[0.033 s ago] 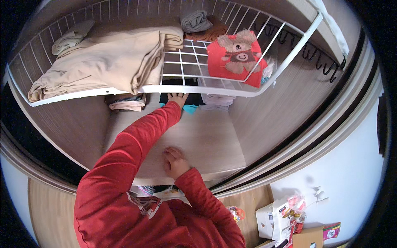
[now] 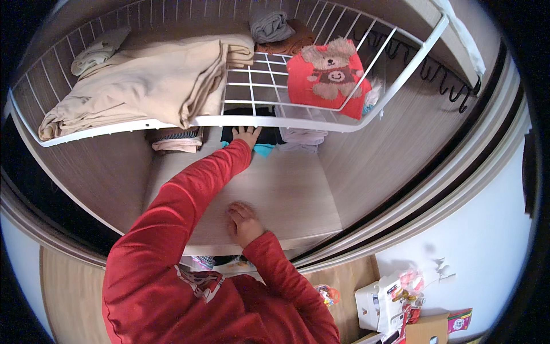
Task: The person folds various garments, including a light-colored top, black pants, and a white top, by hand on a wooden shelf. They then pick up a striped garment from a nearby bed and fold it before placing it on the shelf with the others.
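My left hand (image 2: 247, 135) reaches under the wire basket and rests, fingers spread, on folded black cloth (image 2: 268, 135) at the back of the shelf. A strip of turquoise cloth (image 2: 264, 149) shows below the black one. Beside it on the right is a folded pale lilac cloth (image 2: 301, 139). My right hand (image 2: 243, 222) is over the front part of the wooden shelf (image 2: 286, 198), with loosely bent, slightly blurred fingers and nothing visible in them. To the left at the back sits a small pile of folded pink and dark clothes (image 2: 176, 142).
A white wire basket (image 2: 338, 125) overhangs the shelf. It holds beige folded fabric (image 2: 143, 80), a red bear-patterned cloth (image 2: 326, 80) and a grey roll (image 2: 270, 27). Black hooks (image 2: 441, 83) line the right wall. A white box (image 2: 375, 307) stands on the floor at lower right.
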`<control>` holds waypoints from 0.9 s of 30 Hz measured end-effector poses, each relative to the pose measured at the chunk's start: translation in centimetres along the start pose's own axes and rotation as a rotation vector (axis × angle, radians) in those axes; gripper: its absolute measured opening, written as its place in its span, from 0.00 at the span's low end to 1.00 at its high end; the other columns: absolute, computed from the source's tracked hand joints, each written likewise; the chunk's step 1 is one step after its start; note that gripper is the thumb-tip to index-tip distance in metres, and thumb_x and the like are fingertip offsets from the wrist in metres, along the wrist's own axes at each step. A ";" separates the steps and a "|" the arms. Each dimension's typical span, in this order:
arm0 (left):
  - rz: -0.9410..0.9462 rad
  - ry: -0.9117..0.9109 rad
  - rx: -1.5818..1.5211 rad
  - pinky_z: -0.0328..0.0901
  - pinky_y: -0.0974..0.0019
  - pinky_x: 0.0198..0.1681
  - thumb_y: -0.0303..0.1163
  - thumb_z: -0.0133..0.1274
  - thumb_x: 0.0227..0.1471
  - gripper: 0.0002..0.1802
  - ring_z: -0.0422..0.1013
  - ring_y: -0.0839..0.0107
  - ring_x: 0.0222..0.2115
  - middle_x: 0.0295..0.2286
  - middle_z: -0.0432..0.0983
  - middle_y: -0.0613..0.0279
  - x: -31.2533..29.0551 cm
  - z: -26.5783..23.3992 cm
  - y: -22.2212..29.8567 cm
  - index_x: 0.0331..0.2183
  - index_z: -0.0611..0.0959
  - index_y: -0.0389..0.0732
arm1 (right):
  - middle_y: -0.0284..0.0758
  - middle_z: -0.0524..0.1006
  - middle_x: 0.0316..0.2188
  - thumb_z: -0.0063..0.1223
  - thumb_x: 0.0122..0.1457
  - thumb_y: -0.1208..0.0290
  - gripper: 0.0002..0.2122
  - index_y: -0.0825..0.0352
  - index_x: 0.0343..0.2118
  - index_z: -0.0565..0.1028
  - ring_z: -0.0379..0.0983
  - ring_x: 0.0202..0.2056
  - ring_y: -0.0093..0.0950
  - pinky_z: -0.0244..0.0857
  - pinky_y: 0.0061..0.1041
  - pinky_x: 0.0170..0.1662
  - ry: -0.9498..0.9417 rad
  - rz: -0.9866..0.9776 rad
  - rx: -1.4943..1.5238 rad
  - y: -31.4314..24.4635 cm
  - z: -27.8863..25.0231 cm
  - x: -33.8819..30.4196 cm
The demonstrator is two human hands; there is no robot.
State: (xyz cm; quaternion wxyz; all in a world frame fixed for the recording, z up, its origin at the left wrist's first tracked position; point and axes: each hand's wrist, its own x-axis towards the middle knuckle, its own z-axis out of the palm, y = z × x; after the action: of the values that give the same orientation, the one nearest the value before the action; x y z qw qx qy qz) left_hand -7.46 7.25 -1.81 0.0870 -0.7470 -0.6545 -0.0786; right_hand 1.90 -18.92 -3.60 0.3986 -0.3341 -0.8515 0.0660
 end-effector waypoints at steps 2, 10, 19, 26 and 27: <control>-0.010 0.028 0.028 0.46 0.38 0.46 0.34 0.32 0.48 0.24 0.49 0.46 0.49 0.50 0.52 0.60 -0.7 -0.4 -0.2 0.50 0.58 0.60 | 0.39 0.70 0.35 0.46 0.38 0.77 0.12 0.69 0.30 0.71 0.63 0.42 0.36 0.56 0.31 0.46 0.005 0.009 0.019 0.1 0.0 0.0; -0.038 -0.051 0.052 0.46 0.40 0.47 0.32 0.35 0.47 0.29 0.46 0.45 0.50 0.52 0.48 0.62 -0.5 -1.3 -0.6 0.51 0.52 0.62 | 0.39 0.68 0.38 0.47 0.39 0.74 0.13 0.67 0.32 0.70 0.61 0.44 0.36 0.53 0.32 0.48 -0.057 0.030 0.000 0.4 0.7 -0.1; 0.099 0.000 0.051 0.44 0.39 0.48 0.30 0.46 0.39 0.36 0.45 0.44 0.50 0.52 0.46 0.61 -2.2 -1.7 -0.5 0.51 0.53 0.60 | 0.39 0.70 0.35 0.46 0.37 0.78 0.13 0.69 0.31 0.71 0.64 0.40 0.36 0.59 0.31 0.44 0.034 0.014 0.022 -0.4 0.3 0.4; 0.138 0.167 -0.205 0.42 0.40 0.49 0.26 0.49 0.34 0.37 0.48 0.50 0.50 0.50 0.51 0.58 -3.7 -3.1 0.4 0.49 0.57 0.58 | 0.40 0.70 0.34 0.44 0.38 0.80 0.11 0.68 0.29 0.70 0.65 0.40 0.36 0.60 0.30 0.43 0.012 0.036 0.019 -0.4 -0.1 0.2; 0.171 0.229 -0.328 0.41 0.41 0.49 0.26 0.51 0.32 0.37 0.48 0.53 0.50 0.49 0.52 0.56 -5.6 -4.7 1.1 0.48 0.59 0.56 | 0.40 0.70 0.34 0.44 0.38 0.80 0.11 0.68 0.29 0.70 0.65 0.40 0.36 0.60 0.30 0.43 0.022 0.050 0.032 -0.4 -0.4 0.3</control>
State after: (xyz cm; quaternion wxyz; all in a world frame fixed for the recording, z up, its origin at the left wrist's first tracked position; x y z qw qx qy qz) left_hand -7.10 0.58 1.39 0.0446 -0.7901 -0.5530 -0.2606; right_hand 1.87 -19.08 -3.01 0.4114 -0.3495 -0.8374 0.0859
